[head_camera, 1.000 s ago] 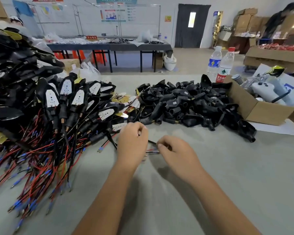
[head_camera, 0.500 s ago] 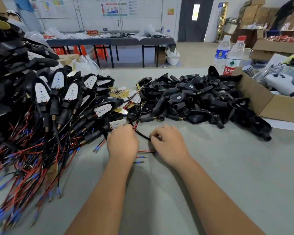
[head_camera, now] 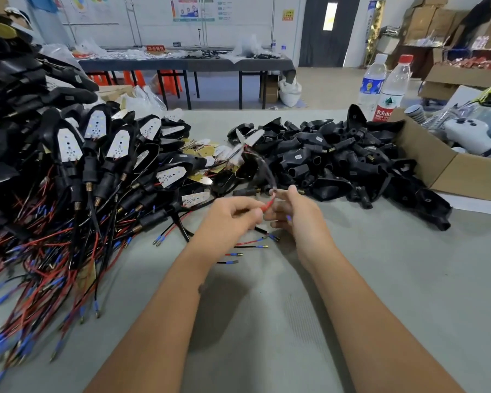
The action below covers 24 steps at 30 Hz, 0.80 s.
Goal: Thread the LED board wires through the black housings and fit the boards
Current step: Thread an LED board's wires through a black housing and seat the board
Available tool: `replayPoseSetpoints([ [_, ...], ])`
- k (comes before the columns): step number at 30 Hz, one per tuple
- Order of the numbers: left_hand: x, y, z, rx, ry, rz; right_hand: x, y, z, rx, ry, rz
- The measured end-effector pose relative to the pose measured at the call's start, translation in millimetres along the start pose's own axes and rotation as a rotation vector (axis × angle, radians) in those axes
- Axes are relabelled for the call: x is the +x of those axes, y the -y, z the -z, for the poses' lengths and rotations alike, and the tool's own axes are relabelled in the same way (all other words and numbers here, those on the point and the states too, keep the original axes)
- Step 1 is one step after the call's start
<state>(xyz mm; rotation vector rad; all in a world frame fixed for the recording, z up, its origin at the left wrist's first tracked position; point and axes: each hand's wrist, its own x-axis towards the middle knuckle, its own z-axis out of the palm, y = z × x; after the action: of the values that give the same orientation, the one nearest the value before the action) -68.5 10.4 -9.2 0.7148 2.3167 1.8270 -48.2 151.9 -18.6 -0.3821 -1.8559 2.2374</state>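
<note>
Gathering the wire ends of one LED board (head_camera: 248, 139), the person is working just in front of the loose heap of black housings (head_camera: 338, 160) on the grey counter (head_camera: 408, 279). The left hand (head_camera: 227, 219) is pinching the red wire (head_camera: 270, 204) between thumb and curled fingers (head_camera: 253, 207), while the right hand (head_camera: 298, 214) is closing its curled fingers on the same bundle where the red and black leads are running up toward the board; motion blur is hiding exactly how many leads each hand is holding. The white board itself is hanging in the air at the far end of its wires, tilted, above the near edge of the housing heap and apart from any housing. A few spare leads with blue-sleeved tips (head_camera: 250, 246) are lying on the counter just under the hands. To the left, the stack of finished units (head_camera: 102, 154), boards seated in their shells with wires trailing, is suggesting the job is well along but far from over, given how many shells are waiting. Judging by this, the step in hand is bringing the leads together for threading; the next move is calling for picking one housing, aligning the paired tips with its stem opening, and feeding them through without snagging before seating the board.
</note>
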Motion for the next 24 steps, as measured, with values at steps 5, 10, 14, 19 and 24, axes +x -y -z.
replayPoseSetpoints([
  [5, -8.2, -6.1, -12.0, -0.006, 0.373, 0.108, -1.3, 4.8, 6.5, 0.173, 0.057, -0.039],
  [10, -6.5, -4.6, -12.3, -0.106, 0.351, 0.096, -0.9, 2.7, 14.6, 0.140, 0.162, -0.002],
  [14, 0.8, 1.7, -10.2, -0.080, 0.003, 0.150, -4.1, 2.1, 12.3, 0.030, 0.196, 0.027],
  [19, 5.3, 4.1, -2.7, -0.256, -0.133, 0.206, 0.1, 6.6, 15.3, -0.080, -0.093, 0.215],
  [24, 1.9, 11.8, -18.3, -0.132, 0.041, 0.156, -6.2, 10.0, 15.8, 0.063, 0.045, 0.232],
])
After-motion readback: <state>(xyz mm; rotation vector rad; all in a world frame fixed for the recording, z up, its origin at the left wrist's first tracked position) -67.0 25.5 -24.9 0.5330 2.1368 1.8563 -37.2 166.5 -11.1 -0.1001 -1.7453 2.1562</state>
